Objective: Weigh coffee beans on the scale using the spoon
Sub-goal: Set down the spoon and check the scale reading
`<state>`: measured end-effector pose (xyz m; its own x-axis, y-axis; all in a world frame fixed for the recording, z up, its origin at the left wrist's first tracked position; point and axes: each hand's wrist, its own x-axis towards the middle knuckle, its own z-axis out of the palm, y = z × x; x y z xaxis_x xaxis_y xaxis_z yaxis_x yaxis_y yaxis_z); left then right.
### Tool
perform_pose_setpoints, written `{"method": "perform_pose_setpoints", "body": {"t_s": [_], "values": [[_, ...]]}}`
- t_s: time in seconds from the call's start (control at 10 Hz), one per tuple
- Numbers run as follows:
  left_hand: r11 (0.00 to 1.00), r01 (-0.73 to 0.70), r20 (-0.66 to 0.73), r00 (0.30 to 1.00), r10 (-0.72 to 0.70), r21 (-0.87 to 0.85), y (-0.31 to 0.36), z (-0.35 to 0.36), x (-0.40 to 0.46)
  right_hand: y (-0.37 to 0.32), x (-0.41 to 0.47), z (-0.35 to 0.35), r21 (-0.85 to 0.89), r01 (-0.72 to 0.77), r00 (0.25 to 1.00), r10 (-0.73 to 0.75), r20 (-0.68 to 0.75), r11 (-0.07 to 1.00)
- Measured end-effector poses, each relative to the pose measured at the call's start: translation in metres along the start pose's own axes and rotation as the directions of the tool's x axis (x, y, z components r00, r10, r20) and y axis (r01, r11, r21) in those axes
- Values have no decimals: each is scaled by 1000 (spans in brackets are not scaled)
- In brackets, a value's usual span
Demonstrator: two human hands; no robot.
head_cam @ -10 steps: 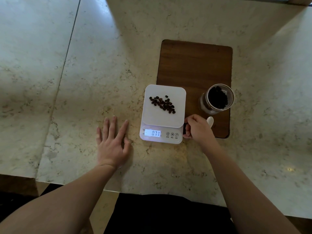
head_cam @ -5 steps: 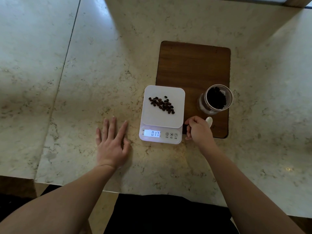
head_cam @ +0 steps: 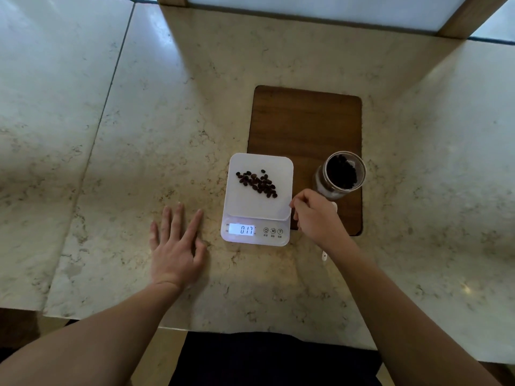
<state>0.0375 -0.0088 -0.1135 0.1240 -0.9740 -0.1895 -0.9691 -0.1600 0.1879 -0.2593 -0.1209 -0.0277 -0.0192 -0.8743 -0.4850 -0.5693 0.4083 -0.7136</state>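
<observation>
A white scale [head_cam: 257,207] sits on the marble counter, its lit display reading 0.17. A small heap of coffee beans [head_cam: 257,183] lies on its platform. To the right, an open glass jar [head_cam: 341,174] holding dark beans stands on a wooden board [head_cam: 303,121]. My right hand [head_cam: 315,215] is curled beside the scale's right edge, over a white spoon [head_cam: 334,206]. The spoon's bowl peeks out behind the knuckles and its handle tip shows below my wrist. My left hand [head_cam: 175,243] lies flat on the counter left of the scale, fingers spread.
The marble counter [head_cam: 139,135] runs wide to the left, with a seam line in it. Its front edge is close to my body. Raised marble sides and a wood-framed panel [head_cam: 459,18] stand at the back and right.
My right hand has shifted a little toward the scale's right edge, and the spoon's handle tip now shows under my wrist. My left hand and the beans have stayed put.
</observation>
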Motion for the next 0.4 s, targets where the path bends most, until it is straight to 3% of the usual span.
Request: {"method": "perform_pose_setpoints", "body": {"t_s": [0.2,0.3,0.4], "values": [[999,29,130,991,-32,23,11,-17,2,-6,-20,2,-143,19,992,-1,124,990],[999,33,221,975,-30,-10,16,-44,15,-20,-25,-2,-226,84,991,-58,118,970],[997,-62,186,980,68,-36,35,-83,53,-44,-18,-9,-320,167,984,-136,115,933]]}}
